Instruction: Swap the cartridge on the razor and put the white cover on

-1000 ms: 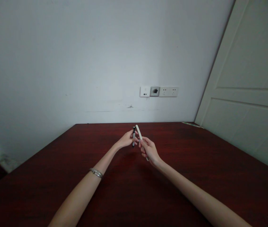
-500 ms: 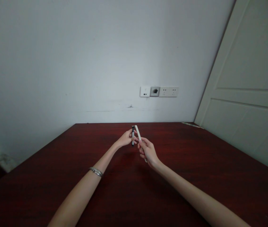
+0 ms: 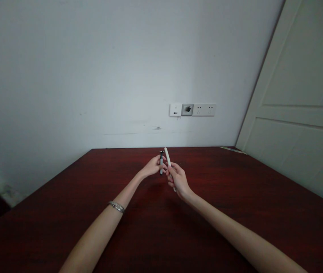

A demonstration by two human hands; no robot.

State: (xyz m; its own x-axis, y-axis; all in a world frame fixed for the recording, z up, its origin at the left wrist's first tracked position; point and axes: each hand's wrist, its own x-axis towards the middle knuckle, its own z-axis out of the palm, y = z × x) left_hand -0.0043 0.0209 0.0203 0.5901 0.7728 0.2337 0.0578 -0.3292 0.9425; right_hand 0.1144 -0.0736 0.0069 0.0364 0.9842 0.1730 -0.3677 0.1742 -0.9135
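My left hand point(image 3: 153, 166) is closed around a razor point(image 3: 161, 162) with a grey and black handle, held upright with its small T-shaped head at the top. Close to its right, my right hand point(image 3: 179, 180) grips a slim white stick point(image 3: 167, 156) that leans to the left at its upper end. The stick's rounded tip stands a little right of the razor's head, with a narrow gap between them. Fingers cover the stick's middle, and its lower end shows below the palm. Both things are held above the table.
A dark red wooden table point(image 3: 138, 235) spreads beneath both arms and reaches the white wall point(image 3: 121, 76). Wall sockets point(image 3: 204, 110) sit above its back edge. A pale panelled door point(image 3: 298, 125) stands at the right. A pale strip point(image 3: 233, 150) lies at the back right corner.
The white stick's tip has moved slightly up and right, away from the razor's head, and the stick is a little more upright. Both hands keep their hold.
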